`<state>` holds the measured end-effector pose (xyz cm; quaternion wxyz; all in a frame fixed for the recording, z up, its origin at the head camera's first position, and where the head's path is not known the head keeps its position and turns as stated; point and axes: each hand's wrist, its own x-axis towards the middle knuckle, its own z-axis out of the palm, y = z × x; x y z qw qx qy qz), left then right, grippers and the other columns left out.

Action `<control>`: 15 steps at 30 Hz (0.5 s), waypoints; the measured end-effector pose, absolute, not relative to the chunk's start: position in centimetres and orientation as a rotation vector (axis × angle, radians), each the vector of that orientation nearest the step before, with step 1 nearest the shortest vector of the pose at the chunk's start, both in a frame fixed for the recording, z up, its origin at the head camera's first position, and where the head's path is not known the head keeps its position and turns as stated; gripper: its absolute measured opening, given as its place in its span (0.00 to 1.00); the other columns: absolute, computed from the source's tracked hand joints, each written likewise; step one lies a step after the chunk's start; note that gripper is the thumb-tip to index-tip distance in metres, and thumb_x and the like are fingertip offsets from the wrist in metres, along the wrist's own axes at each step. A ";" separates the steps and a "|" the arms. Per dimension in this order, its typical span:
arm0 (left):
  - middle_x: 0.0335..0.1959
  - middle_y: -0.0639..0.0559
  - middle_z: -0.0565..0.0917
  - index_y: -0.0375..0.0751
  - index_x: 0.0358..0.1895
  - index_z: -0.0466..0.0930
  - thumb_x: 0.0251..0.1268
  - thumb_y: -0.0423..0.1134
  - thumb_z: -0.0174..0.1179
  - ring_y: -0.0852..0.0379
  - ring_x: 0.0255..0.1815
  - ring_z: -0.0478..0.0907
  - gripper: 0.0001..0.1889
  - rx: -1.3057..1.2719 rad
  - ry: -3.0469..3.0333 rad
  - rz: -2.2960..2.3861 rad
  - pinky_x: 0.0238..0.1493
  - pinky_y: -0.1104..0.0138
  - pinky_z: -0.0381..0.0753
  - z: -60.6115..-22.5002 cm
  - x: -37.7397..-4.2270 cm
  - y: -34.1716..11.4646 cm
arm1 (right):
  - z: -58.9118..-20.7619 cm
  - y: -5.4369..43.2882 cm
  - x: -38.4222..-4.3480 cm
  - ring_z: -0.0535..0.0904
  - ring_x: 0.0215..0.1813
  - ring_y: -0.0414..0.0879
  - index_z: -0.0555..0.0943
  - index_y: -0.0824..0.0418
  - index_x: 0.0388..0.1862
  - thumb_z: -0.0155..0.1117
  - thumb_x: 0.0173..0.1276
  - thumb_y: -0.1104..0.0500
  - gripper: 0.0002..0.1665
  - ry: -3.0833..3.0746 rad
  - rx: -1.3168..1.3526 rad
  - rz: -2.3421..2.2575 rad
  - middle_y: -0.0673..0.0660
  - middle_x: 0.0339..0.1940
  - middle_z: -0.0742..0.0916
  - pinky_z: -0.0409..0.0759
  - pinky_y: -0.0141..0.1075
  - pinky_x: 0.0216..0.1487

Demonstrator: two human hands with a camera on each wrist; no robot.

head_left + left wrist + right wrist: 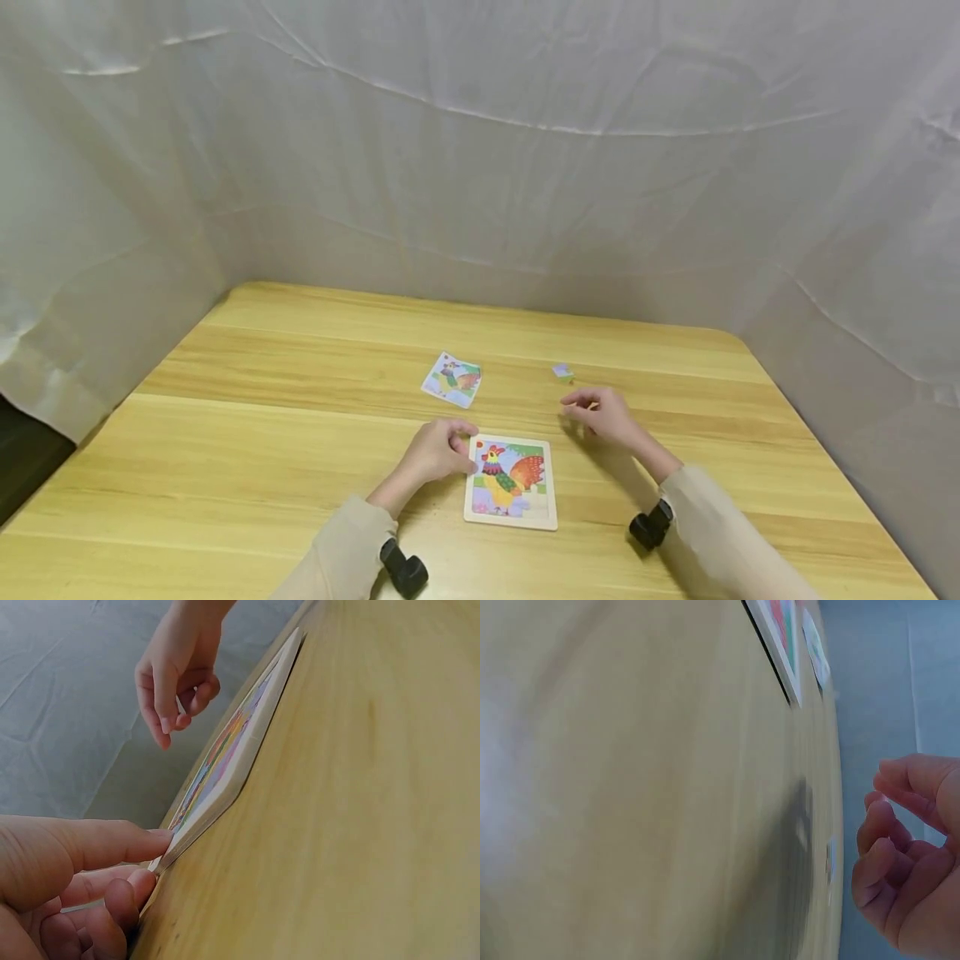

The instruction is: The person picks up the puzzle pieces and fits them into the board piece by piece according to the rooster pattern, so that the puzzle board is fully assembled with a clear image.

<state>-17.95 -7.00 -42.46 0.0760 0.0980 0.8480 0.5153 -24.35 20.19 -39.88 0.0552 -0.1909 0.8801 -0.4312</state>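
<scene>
A rooster jigsaw puzzle point(512, 482) in a pale wooden frame lies on the table, bare wood showing at its lower right. My left hand point(438, 452) pinches the frame's left edge, thumb on top and curled fingers at the side, as the left wrist view shows. Above the table, to the right of the puzzle, hovers my right hand point(606, 414), its fingers loosely curled with nothing between them. Just beyond its fingertips lies a small loose puzzle piece point(562, 372), coloured lilac and green. In the right wrist view, the right hand point(911, 847) is clear of the tabletop.
A picture card point(453, 380) with the same rooster lies behind the puzzle, slightly left. The wooden table point(300, 492) has pale cloth curtains point(480, 167) around its back and sides. Each wrist carries a black strapped camera point(651, 527).
</scene>
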 end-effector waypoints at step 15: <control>0.17 0.52 0.73 0.31 0.46 0.77 0.40 0.27 0.68 0.63 0.11 0.62 0.23 0.276 2.545 1.545 0.13 0.73 0.61 -42.4 -17.9 -7.1 | -40.5 20.9 -29.2 0.72 0.18 0.44 0.76 0.70 0.51 0.62 0.58 0.65 0.21 2.693 -0.322 -1.326 0.60 0.28 0.81 0.71 0.33 0.19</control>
